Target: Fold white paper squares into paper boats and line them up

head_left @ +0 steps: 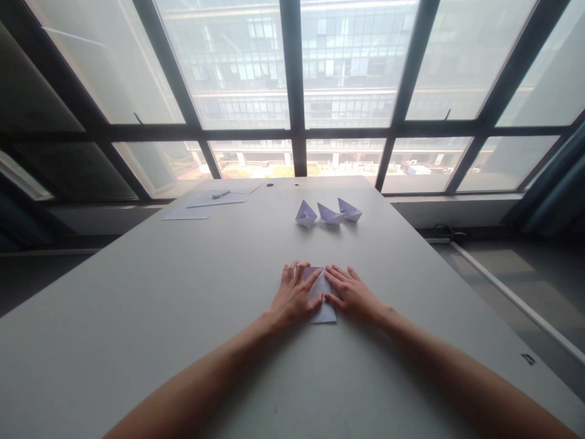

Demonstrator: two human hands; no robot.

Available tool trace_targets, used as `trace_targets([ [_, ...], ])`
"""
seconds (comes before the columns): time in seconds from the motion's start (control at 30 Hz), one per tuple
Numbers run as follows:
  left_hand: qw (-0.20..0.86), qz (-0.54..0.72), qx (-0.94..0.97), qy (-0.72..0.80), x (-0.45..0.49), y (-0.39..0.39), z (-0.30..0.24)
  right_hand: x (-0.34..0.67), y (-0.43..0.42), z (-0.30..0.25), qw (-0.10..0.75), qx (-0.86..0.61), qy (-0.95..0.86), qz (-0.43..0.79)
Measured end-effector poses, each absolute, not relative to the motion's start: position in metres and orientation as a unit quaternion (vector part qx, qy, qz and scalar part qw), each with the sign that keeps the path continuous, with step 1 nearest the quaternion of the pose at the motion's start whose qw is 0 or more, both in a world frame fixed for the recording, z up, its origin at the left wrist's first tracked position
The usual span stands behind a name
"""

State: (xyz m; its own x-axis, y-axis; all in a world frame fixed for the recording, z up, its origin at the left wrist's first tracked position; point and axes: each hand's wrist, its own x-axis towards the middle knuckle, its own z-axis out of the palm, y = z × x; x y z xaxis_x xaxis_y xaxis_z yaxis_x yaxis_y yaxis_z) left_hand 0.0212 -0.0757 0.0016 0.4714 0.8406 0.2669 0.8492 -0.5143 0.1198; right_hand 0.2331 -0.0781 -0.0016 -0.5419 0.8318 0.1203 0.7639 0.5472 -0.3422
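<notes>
A folded sheet of white paper lies flat on the table, partly covered by both hands. Over its left side rests my left hand, fingers spread, with the forefinger and thumb on the paper. My right hand presses on the right edge, its fingers stretched out and their tips near the paper's upper corner. Neither hand is closed around anything. Beyond the hands stand three folded paper boats: one on the left, a middle boat and a right boat, the latter two close together.
Several loose white sheets lie at the table's far left, with a small whitish object on top. The white table reaches toward large windows. A dark mark sits near its right edge.
</notes>
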Motion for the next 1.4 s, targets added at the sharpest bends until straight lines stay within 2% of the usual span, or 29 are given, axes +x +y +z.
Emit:
trace_targets([
  [0.37,0.008,-0.163,-0.858,-0.486,0.022,-0.077,0.002,0.233,-0.077,-0.004,0.136,-0.457,-0.870,0.124],
  [0.6,0.001,-0.246,-0.872,-0.423,0.024,-0.078,0.005,0.234,-0.075,-0.010,0.164,-0.460,-0.862,0.138],
  [0.8,-0.091,-0.326,-0.873,-0.352,0.024,-0.077,0.012,0.235,-0.076,-0.011,0.202,-0.459,-0.852,0.148],
  [1.07,-0.255,-0.358,-0.863,-0.251,0.022,-0.074,0.012,0.235,-0.077,-0.009,0.184,-0.448,-0.864,0.136],
  [1.27,-0.274,-0.347,-0.861,-0.251,0.022,-0.073,0.012,0.236,-0.078,-0.005,0.278,-0.431,-0.852,0.108],
  [1.4,-0.279,-0.354,-0.860,-0.239,0.021,-0.074,0.015,0.237,-0.075,-0.005,0.335,-0.406,-0.838,0.142],
])
